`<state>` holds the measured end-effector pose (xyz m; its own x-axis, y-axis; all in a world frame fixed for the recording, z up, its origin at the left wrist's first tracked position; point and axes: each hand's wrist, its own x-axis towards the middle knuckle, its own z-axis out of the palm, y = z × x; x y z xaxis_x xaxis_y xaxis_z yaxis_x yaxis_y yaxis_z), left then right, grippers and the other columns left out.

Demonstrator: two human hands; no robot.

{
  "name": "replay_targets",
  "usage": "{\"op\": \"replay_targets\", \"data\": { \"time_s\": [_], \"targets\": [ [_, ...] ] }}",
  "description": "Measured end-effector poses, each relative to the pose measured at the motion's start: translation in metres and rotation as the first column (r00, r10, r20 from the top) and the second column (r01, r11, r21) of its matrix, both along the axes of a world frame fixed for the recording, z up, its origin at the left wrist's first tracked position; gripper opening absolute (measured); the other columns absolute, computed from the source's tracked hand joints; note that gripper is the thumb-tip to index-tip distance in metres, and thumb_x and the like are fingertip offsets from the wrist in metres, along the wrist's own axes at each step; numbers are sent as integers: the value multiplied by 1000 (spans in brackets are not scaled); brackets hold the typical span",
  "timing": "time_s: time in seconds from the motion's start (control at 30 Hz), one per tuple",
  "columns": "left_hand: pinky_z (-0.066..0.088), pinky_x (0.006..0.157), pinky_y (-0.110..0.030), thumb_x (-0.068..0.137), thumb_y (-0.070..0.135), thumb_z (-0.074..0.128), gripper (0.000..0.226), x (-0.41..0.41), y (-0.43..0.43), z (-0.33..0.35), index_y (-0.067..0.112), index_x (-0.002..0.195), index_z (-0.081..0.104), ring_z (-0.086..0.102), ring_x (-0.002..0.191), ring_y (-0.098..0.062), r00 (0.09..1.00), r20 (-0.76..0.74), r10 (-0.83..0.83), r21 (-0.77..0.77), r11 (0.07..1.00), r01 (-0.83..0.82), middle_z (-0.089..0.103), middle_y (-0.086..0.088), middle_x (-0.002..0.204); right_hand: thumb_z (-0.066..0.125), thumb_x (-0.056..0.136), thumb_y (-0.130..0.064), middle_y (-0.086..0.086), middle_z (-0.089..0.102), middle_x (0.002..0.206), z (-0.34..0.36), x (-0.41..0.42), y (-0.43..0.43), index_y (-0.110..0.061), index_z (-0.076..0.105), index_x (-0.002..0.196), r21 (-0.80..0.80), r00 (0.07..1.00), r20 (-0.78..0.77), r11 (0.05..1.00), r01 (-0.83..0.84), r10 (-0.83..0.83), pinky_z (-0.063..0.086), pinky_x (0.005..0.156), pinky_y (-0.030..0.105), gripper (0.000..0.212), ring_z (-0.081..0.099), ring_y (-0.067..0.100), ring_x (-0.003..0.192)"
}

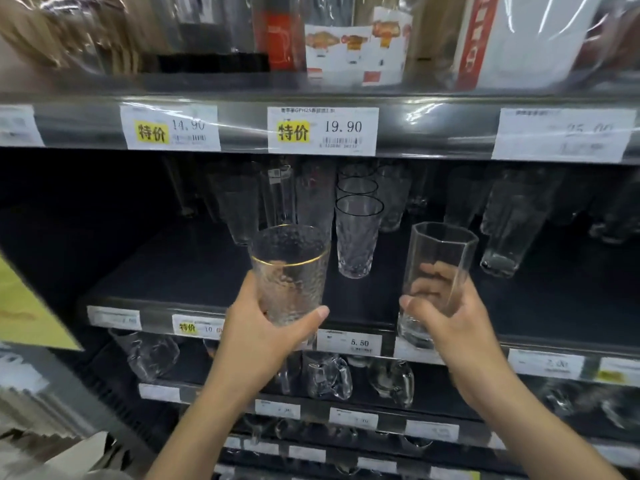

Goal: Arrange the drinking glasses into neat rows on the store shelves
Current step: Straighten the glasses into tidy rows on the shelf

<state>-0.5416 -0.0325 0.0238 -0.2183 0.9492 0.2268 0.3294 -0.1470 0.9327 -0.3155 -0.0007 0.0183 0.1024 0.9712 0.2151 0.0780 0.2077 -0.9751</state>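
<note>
My left hand grips the lower part of a textured, gold-rimmed glass, held upright in front of the dark middle shelf. My right hand grips a plain, faceted tall glass, also upright, just off the shelf's front edge. Between the two held glasses, a black-rimmed textured glass stands on the shelf at the head of a row running back. More clear glasses stand behind and to the right.
The upper shelf overhangs closely, carrying price tags and wrapped boxes. Price tags line the middle shelf's front edge. Lower shelves hold dimpled glasses. A yellow sign juts in at the left.
</note>
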Motion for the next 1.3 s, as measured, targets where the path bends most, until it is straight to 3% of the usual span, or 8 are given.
{"op": "replay_targets", "data": {
  "time_s": [0.3,0.43,0.53,0.67,0.93,1.1,1.2,1.3],
  "targets": [
    [49,75,-17,62,34,90,55,-7,37,-10,36,105,56,65,86,10,1000,-30,8,-32,999,-8,70,25,92,75,83,-10,-3,68,97,0,10,28,-31,54,112,-12,998,23,998,66,-65,48,70,18,41,68,6,87],
    [48,68,-9,64,30,90,53,-9,49,-13,36,102,54,64,82,13,999,-30,33,-33,999,-34,69,15,95,75,84,-10,-4,67,97,-3,14,41,-31,54,110,-16,998,39,998,58,-57,50,65,12,39,67,3,84],
    [46,56,-4,68,21,89,51,-9,54,-17,34,102,53,64,73,13,999,-11,32,-25,999,-33,68,10,91,74,84,-10,-3,68,98,-7,14,51,-32,54,108,-29,998,35,998,60,-59,47,72,17,38,67,3,86],
    [47,61,-4,66,26,90,53,-14,60,-19,34,106,54,65,83,11,999,-22,25,-33,999,-25,70,12,96,74,84,-10,-4,67,98,-8,9,57,-32,55,109,-34,998,26,997,63,-62,47,71,17,38,66,-1,82],
    [44,63,1,66,28,90,53,-33,72,-15,37,102,52,61,85,17,999,-45,13,-46,999,-15,67,17,97,73,86,-10,-6,67,97,-8,-3,64,-29,54,113,-28,995,8,995,98,-98,47,68,13,38,66,-4,80],
    [45,64,0,69,28,88,61,-53,78,-22,30,118,52,61,88,16,999,-28,20,-51,998,-22,66,16,103,75,84,-11,-4,69,101,-14,-4,73,-36,55,106,-35,991,-8,990,136,-136,47,71,22,39,68,10,92],
    [44,63,-2,70,26,88,61,-64,85,-27,29,117,49,61,87,12,999,-34,28,-47,998,-30,64,15,104,77,82,-10,1,70,108,-18,-1,82,-34,57,106,-59,984,-42,984,170,-173,48,71,23,39,68,14,97],
    [45,74,-12,68,29,89,67,-71,94,-30,27,120,47,61,99,3,999,-54,2,-59,998,-5,64,13,110,76,83,-8,5,70,110,-18,0,91,-29,55,108,-75,979,-55,978,193,-198,49,57,14,39,67,11,89]
  ]
}}
